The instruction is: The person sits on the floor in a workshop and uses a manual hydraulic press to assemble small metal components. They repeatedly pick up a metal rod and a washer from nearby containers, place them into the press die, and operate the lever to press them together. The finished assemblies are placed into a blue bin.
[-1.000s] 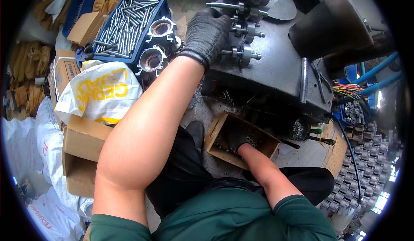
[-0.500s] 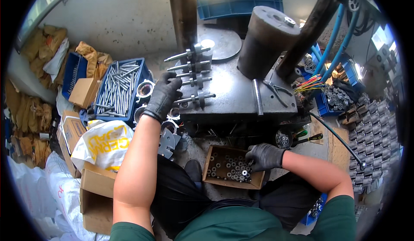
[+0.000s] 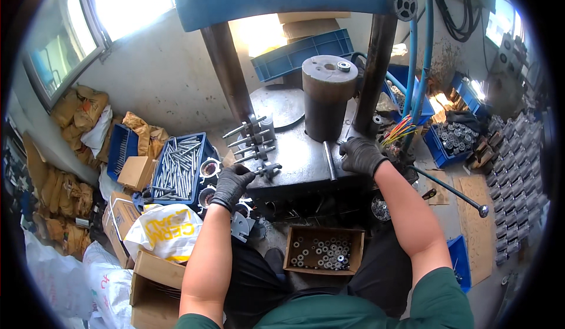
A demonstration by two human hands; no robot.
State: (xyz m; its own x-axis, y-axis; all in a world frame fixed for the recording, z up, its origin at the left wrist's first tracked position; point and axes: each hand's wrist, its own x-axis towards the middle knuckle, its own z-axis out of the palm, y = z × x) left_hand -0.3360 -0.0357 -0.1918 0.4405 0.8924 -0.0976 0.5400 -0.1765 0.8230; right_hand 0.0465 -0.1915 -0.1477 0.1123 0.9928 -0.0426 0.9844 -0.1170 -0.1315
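My left hand [image 3: 234, 185], in a dark glove, is at the table's left front corner. Its bent fingers close round the left end of the nearest lobed metal shaft [image 3: 269, 170]. Behind that one, more lobed shafts [image 3: 254, 136] lie in a row toward the back. At the table's right front, my gloved right hand [image 3: 361, 156] curls over the pliers [image 3: 348, 133], covering most of them. A plain metal rod [image 3: 329, 160] lies just left of that hand. Between my knees stands an open cardboard box [image 3: 294, 266] with many small bearings inside.
A heavy cylinder [image 3: 327, 108] with a bearing on top stands on the metal table [image 3: 297, 167] between two steel posts. To the left are a blue crate [image 3: 209, 149] of shafts and a white-and-yellow bag [image 3: 162, 235]. Hoses and coloured wires [image 3: 397, 130] hang at the right.
My right hand has left the bearing box and risen to the pliers on the table. My left hand has drawn down to the nearest shaft's end. The view has tilted upward.
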